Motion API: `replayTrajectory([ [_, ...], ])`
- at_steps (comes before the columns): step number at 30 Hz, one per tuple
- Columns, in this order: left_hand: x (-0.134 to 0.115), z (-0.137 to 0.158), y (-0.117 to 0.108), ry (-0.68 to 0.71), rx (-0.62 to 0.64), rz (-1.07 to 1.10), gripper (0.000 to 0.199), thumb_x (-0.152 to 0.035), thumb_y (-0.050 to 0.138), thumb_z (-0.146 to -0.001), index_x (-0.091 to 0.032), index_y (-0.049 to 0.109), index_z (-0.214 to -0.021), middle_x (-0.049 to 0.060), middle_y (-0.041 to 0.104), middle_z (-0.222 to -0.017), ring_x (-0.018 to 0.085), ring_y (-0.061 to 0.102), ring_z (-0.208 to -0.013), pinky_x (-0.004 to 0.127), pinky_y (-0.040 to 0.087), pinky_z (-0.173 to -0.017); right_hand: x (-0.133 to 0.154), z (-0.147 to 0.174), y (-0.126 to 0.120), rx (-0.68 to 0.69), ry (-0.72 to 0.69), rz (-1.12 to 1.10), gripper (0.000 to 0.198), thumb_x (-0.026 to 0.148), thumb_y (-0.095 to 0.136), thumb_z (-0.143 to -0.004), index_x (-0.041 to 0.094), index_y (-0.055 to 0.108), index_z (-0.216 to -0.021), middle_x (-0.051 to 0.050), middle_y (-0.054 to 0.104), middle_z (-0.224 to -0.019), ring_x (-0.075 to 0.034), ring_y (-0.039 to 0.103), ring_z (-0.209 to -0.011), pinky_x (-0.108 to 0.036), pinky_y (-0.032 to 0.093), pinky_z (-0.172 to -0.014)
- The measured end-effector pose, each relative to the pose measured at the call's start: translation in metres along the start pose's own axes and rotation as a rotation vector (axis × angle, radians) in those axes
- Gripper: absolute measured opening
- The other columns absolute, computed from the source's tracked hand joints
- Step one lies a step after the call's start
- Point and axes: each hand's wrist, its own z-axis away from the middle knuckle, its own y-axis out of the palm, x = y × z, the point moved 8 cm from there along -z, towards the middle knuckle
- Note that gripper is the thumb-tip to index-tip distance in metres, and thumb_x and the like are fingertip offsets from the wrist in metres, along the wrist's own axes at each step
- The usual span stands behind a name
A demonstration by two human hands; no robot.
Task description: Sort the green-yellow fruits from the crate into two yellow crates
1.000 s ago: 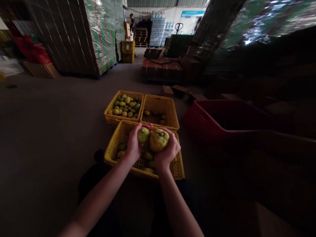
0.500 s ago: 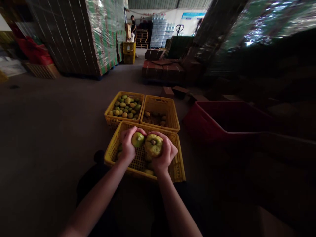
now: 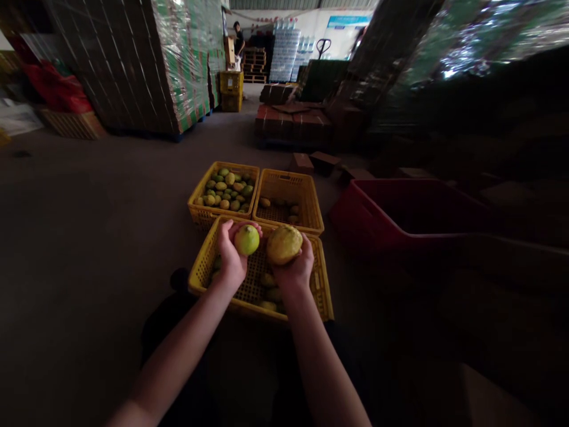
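Observation:
In my left hand [image 3: 232,255] rests a smooth yellow-green citrus-like fruit [image 3: 247,240], its small stem end facing up. My right hand [image 3: 297,268] cups a larger, bumpy, yellowish fruit [image 3: 284,245] of similar look. Both hands are above the near yellow crate [image 3: 320,284], whose bottom holds several fruits [image 3: 268,280], partly hidden by my arms. Behind it stand two more yellow crates. The left crate [image 3: 193,200] is full of green and yellow fruits [image 3: 226,188]; the right crate [image 3: 291,184] has a few fruits on its bottom.
A large red bin [image 3: 377,222] stands on the right. Flattened cartons [image 3: 293,121] are stacked farther ahead, with loose cardboard pieces [image 3: 302,163] on the floor. Wrapped pallets [image 3: 186,71] rise at left and right. A person [image 3: 239,41] is at the back near yellow crates [image 3: 231,89].
Both fruits have been turned in my hands: the right one now shows its side instead of its stem end. My hands have opened somewhat beneath the fruits and moved slightly apart.

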Motion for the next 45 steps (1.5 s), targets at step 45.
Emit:
replayTrajectory([
  [45,0.010,-0.011,0.000,-0.328,0.145,0.132,0.029,-0.042,0.056,-0.081,-0.014,0.061,-0.076,0.005,0.064,-0.064,0.011,0.058,-0.054,0.020,0.047,-0.047,0.001,0.012,0.025,0.273,0.283,-0.172,0.027,0.047,0.054,-0.083,0.025,0.069,-0.085,-0.001,0.073,-0.077,-0.015,0.065,-0.062,-0.026,0.051,-0.053],
])
